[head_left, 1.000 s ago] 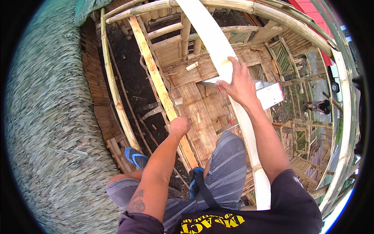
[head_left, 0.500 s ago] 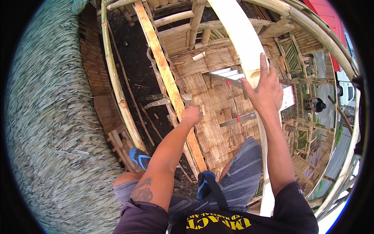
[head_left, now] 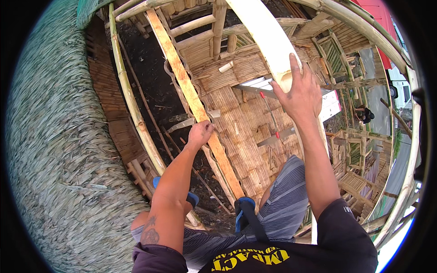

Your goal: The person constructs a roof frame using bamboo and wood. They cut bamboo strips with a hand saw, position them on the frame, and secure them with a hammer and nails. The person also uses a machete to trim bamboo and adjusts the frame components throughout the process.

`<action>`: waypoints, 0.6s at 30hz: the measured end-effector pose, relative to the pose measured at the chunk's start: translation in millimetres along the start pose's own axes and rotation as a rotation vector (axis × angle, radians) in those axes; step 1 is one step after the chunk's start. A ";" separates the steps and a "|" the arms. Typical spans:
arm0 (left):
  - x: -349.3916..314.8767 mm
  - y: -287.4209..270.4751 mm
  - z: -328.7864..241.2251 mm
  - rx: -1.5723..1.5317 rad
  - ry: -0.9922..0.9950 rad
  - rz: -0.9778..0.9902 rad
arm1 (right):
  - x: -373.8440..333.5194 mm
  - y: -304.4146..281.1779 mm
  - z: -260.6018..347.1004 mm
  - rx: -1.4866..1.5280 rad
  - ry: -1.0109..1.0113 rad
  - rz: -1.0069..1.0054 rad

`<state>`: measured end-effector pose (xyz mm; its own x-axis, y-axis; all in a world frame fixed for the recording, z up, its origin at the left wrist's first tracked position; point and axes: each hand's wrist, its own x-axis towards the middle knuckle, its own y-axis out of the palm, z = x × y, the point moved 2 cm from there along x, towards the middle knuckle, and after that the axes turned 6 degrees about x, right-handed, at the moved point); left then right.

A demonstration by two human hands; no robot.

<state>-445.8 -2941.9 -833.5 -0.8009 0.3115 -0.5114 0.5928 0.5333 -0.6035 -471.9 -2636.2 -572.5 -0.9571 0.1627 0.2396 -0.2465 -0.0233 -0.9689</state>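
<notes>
My left hand (head_left: 200, 135) is closed at the left edge of a long orange-brown wooden plank (head_left: 184, 82); whether something small sits in its fingers is hidden. My right hand (head_left: 300, 95) rests on a thick pale bamboo pole (head_left: 261, 32), thumb and forefinger stretched apart beside a hollow notch in it. The pole runs from the top of the view down under my right forearm. One of my feet, in a blue-and-black sandal (head_left: 246, 204), is at the plank's near end. The other foot is mostly hidden behind my left arm.
A thatched roof (head_left: 68, 136) fills the left side. Below are a woven bamboo floor (head_left: 227, 109), a metal ladder (head_left: 257, 86) and a short bamboo piece (head_left: 226, 67). A thin bamboo pole (head_left: 132, 100) stands left of the plank. Another person (head_left: 365, 114) is far below right.
My left hand has drawn left and back toward the plank. The view has shifted slightly. My right hand keeps its place on the pole, while the distant person has moved a little.
</notes>
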 end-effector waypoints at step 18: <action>83.2 -79.6 23.0 0.037 0.065 -0.685 | 9.8 4.2 33.2 0.083 -0.286 -0.305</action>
<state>-557.7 -2976.5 -842.1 -0.9988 -0.0391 0.0296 -0.0471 0.6001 -0.7986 -487.4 -2667.4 -572.2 -0.8390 -0.1056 0.5338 -0.5254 -0.0981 -0.8452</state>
